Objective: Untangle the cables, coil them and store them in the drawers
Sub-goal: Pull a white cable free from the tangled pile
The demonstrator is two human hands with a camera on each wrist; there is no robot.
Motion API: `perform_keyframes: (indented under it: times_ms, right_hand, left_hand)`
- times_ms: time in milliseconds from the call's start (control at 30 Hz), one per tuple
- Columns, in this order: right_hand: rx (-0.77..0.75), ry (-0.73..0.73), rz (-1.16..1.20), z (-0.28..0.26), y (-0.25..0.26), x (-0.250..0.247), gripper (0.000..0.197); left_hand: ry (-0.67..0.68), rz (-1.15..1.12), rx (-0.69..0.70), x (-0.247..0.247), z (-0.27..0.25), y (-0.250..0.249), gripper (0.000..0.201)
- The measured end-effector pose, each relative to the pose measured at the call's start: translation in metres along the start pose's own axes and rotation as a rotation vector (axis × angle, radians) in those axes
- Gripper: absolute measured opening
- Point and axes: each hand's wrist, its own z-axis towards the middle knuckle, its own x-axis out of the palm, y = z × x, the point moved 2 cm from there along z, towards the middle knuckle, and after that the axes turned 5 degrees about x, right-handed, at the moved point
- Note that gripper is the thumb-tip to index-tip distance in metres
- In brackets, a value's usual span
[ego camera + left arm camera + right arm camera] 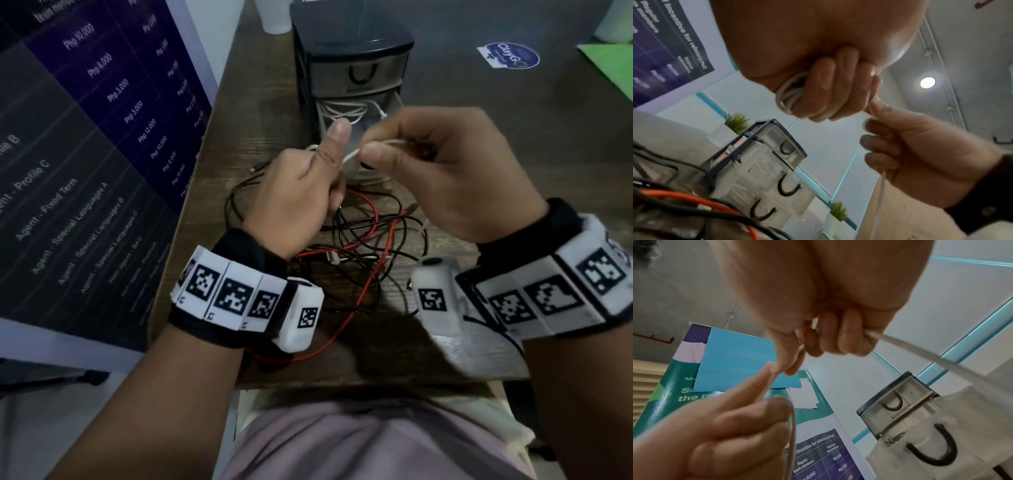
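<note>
My left hand (308, 185) is raised over the table with its thumb up and grips several loops of a white cable (787, 95) in its curled fingers (828, 91). My right hand (375, 152) pinches the same white cable (394, 142) just to the right; the free end trails from its fingers (838, 337) down past the palm as a white strand (920, 353). Under both hands lies a tangle of black and red cables (359, 240). Behind stands a small dark drawer unit (352, 44); its second drawer (388, 102) is pulled out and holds a coiled white cable (342, 111).
A purple printed banner (102, 137) stands along the table's left edge. A round sticker (508, 56) and a green sheet (613, 65) lie at the far right of the wooden table (462, 113). A white cup (274, 17) stands behind the drawers. The table's front edge (376, 383) runs below my wrists.
</note>
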Motion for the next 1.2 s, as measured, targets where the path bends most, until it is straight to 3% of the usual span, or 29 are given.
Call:
perform_keyframes:
  times_ms: [133,233,400,633,733,867,1000,1200]
  right_hand:
    - [-0.027,-0.229,0.105,0.007,-0.001,0.003,0.02]
    - [0.013,-0.243,0.102,0.01,-0.009,0.007,0.021]
    - [0.087,-0.029,-0.025,0.011,-0.032,0.029,0.016]
    - [0.192,0.236,-0.162,-0.007,-0.039,0.051,0.02]
    - [0.217,0.295,-0.196,-0.008,-0.038,0.05,0.021]
    - [0.211,0.353,-0.226,-0.008,-0.031,0.044,0.022]
    - [0.185,0.389,-0.253,-0.005,-0.019,0.037,0.024]
    - [0.161,0.398,-0.099,-0.007,-0.006,0.029,0.025]
  left_hand:
    - [0.128,-0.366,-0.03,0.005,-0.003,-0.008,0.062]
    - [0.193,-0.509,0.006,0.004,-0.003,-0.009,0.059]
    - [0.182,-0.689,0.047,-0.003,0.002,-0.014,0.054]
    - [-0.057,-1.006,0.131,-0.017,0.014,-0.004,0.039]
    - [-0.156,-0.907,0.125,-0.018,0.017,0.005,0.035]
    - [-0.198,-0.416,0.191,-0.013,0.019,0.013,0.035]
    - [-0.069,0.052,0.163,-0.002,0.014,0.025,0.037]
    - [0.121,0.145,0.053,0.006,0.012,0.033,0.057]
